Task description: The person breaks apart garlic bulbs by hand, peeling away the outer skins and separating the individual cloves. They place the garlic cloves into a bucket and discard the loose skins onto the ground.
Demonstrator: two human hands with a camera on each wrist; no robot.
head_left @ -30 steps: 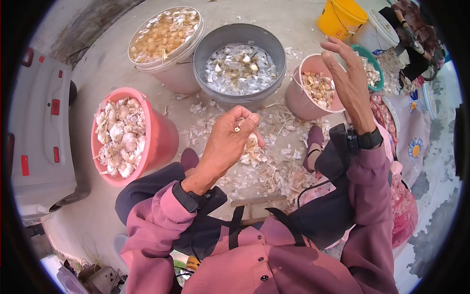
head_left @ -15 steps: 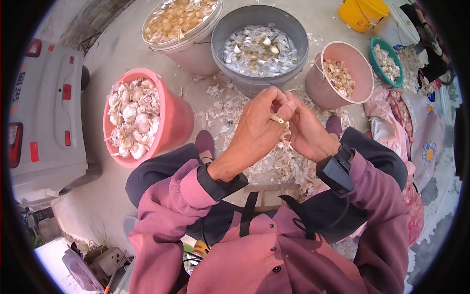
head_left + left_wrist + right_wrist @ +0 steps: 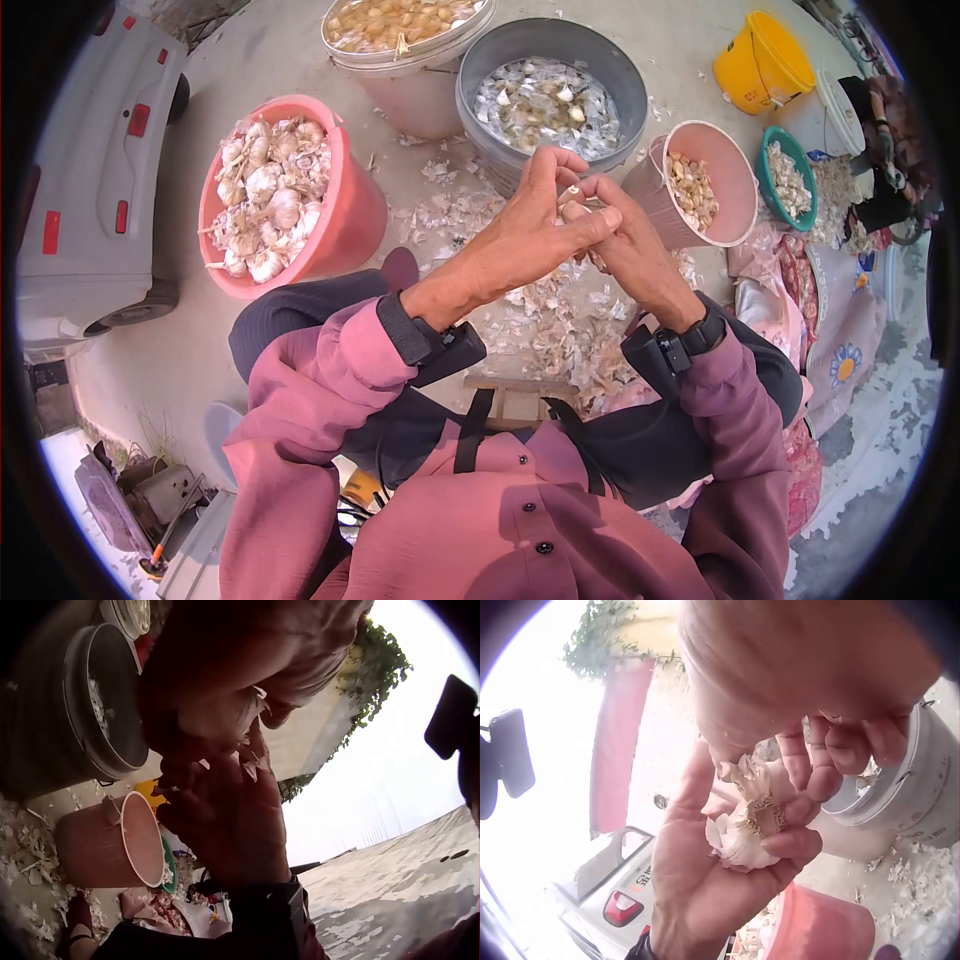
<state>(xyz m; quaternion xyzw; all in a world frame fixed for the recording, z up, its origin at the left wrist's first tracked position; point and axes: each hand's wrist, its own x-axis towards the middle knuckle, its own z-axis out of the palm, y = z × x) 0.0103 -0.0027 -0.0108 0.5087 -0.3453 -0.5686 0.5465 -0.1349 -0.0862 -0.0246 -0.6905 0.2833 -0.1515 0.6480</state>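
Cradles garlic bulb [image 3: 739, 851] in left grip [image 3: 709, 889], pinches flaky skin [image 3: 748, 778] with right grip [image 3: 802, 667]; likely light, firm, best held at 6 o'clock.

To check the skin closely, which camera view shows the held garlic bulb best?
The right wrist view: the garlic bulb appears large, its papery skin plain. The head view shows it small, mostly hidden; the left wrist view, only papery bits.
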